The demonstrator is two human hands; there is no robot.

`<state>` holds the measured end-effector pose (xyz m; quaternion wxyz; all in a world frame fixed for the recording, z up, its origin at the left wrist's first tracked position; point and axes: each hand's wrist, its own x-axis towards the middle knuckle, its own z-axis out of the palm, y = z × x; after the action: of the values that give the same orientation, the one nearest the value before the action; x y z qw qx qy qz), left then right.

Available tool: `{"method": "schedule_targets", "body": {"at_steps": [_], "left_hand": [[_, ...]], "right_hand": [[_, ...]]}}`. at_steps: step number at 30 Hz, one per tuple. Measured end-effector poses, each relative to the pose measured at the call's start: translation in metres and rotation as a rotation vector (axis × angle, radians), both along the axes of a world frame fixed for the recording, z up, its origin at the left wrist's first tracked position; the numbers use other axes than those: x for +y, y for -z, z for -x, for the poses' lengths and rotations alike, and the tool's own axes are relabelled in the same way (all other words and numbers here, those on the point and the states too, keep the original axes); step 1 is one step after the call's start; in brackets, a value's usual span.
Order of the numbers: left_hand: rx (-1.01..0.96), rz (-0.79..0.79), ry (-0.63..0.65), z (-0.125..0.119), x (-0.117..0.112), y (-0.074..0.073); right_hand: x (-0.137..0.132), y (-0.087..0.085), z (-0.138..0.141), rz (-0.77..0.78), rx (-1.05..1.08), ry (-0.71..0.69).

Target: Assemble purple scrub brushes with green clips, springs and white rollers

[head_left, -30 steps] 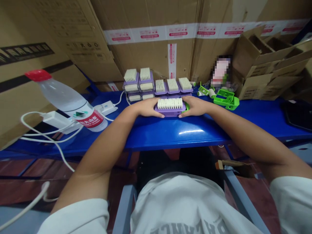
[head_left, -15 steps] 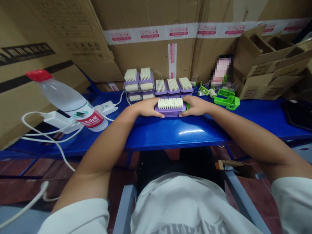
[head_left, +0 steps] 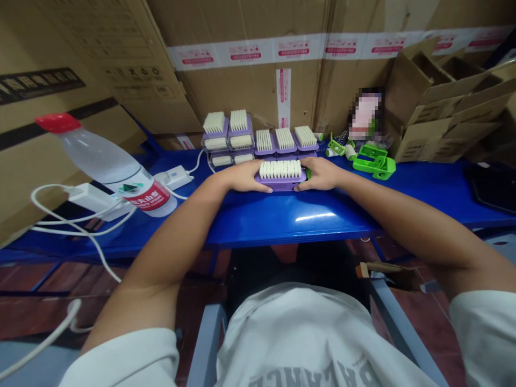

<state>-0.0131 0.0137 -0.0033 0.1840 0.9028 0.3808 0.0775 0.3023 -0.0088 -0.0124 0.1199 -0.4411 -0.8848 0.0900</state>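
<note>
Between my hands is a purple brush (head_left: 281, 183) with rows of white bristles pointing up, low over the blue table. My left hand (head_left: 248, 176) grips its left end, the thumb along the near side. At the right end my right hand (head_left: 318, 174) closes on it in the same way, and a bit of green shows beside those fingers. Behind the held brush, three similar brushes (head_left: 285, 140) stand side by side. Further left, purple brushes with white rollers (head_left: 241, 142) are stacked. The fingertips behind the brush are hidden.
Green plastic frames (head_left: 374, 161) and small white rollers lie to the right, near opened cardboard boxes (head_left: 435, 113). On the left stand a red-capped bottle (head_left: 149, 193) and a white power strip (head_left: 94, 200) with cables. Large cartons (head_left: 250, 80) line the back; a dark object (head_left: 494, 185) lies far right.
The whole view has shifted slightly. Both hands keep their hold on the brush, with almost no movement relative to the table.
</note>
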Motion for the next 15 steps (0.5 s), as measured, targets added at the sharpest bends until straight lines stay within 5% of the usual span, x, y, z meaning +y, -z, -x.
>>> {"method": "schedule_targets", "body": {"at_steps": [15], "left_hand": [[0.016,-0.052,-0.008,-0.0009,0.0023,0.0057]], "right_hand": [[0.006,0.0025,-0.0056,0.015,0.031,-0.012]]}}
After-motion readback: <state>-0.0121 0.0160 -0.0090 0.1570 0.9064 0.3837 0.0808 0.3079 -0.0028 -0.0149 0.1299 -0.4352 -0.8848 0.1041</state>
